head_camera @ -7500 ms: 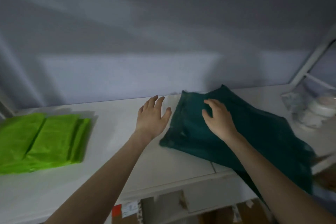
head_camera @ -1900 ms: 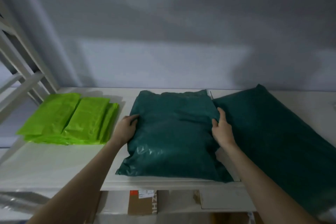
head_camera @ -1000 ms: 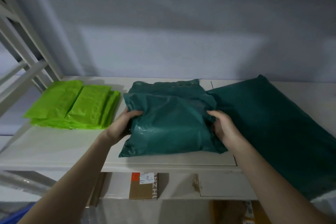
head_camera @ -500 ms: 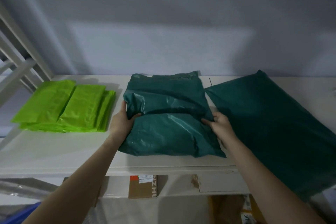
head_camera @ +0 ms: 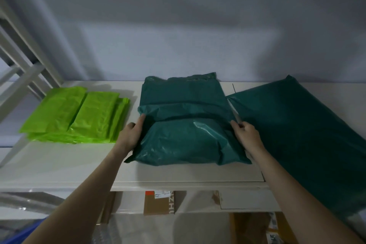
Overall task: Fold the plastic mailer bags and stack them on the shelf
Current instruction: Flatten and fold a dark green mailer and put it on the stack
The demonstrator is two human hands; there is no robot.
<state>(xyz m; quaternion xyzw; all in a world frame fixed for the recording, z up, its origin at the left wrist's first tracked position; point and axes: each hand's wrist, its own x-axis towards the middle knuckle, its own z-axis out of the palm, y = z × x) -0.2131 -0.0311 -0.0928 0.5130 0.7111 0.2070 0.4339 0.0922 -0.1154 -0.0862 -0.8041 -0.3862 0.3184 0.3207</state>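
Note:
A dark green mailer bag lies on the white shelf, its near half doubled over onto the far half, with a puffy fold facing me. My left hand grips the folded layer at its left edge. At the right edge, my right hand pinches that same layer. A stack of unfolded dark green mailer bags lies flat to the right and hangs over the shelf's front.
A pile of folded bright green mailer bags sits at the left of the shelf. White shelf posts rise at far left. A grey wall stands behind. Cardboard boxes show on the level below.
I pulled one dark green bag off the right stack to the shelf's middle. Over the last second both hands carried its near edge up and away from me, folding it over.

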